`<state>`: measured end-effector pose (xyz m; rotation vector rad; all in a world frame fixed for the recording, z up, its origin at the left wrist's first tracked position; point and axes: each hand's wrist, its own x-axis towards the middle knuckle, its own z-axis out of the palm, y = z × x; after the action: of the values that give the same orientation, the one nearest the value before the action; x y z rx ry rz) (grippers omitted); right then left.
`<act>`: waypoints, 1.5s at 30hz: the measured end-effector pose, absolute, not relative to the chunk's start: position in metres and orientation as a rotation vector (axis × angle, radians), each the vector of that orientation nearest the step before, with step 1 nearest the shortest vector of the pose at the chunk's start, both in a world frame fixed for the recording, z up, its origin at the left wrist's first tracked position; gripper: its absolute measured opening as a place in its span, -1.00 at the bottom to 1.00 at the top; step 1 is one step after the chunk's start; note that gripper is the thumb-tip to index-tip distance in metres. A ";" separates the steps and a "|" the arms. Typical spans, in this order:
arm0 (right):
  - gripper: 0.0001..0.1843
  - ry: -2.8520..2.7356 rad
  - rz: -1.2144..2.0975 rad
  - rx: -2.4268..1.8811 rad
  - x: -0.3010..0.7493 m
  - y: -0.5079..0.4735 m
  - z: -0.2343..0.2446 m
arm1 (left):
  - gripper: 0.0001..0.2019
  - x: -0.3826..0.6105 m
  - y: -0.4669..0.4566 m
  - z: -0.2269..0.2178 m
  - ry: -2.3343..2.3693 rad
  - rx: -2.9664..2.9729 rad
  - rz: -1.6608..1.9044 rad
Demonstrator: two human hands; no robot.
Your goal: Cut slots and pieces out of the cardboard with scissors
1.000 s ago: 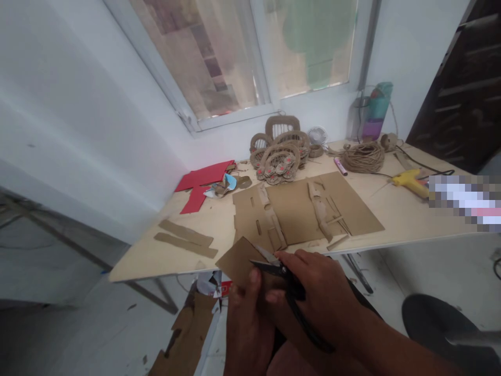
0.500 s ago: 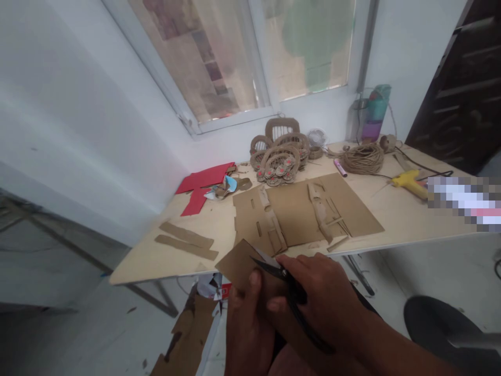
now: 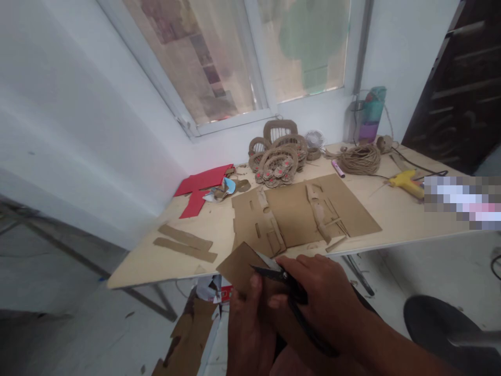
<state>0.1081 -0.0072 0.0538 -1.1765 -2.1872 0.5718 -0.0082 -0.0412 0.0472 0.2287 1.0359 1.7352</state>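
In the lower middle of the head view, my left hand [image 3: 250, 326] grips a brown piece of cardboard [image 3: 239, 265], its thumb lying on top. My right hand [image 3: 323, 284] is wrapped round the black handles of a pair of scissors [image 3: 291, 287]. The blades are apart and reach over the cardboard's right-hand edge, one of them above its surface. Part of the cardboard is hidden behind both hands. Just beyond, a large cardboard sheet [image 3: 291, 209] with cut slots and torn strips lies on the table [image 3: 136, 263].
Two cardboard strips [image 3: 183, 243] and red sheets [image 3: 203, 180] lie on the left. Woven twine pieces [image 3: 279, 156], a small fan [image 3: 314, 138], a twine coil [image 3: 360, 159] and a yellow glue gun [image 3: 407, 183] stand further back. A dark round stool [image 3: 438, 324] is at lower right.
The view has shifted slightly, so the table and its things sit a little further left. The scissors and cardboard stay nearly the same in my hands, blades still apart.
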 end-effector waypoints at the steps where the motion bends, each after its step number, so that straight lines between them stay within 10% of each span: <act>1: -0.59 -2.177 0.583 -1.167 0.108 -0.007 0.053 | -0.53 -0.008 -0.041 0.047 1.034 0.225 1.740; 45: -0.47 -2.105 0.833 -1.090 0.105 0.000 0.046 | -0.45 -0.011 -0.033 0.043 1.036 0.241 1.737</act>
<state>0.1055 0.0005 0.0464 -1.0898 -2.1055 0.8331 -0.0108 -0.0327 0.0429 0.2413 1.0359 1.7368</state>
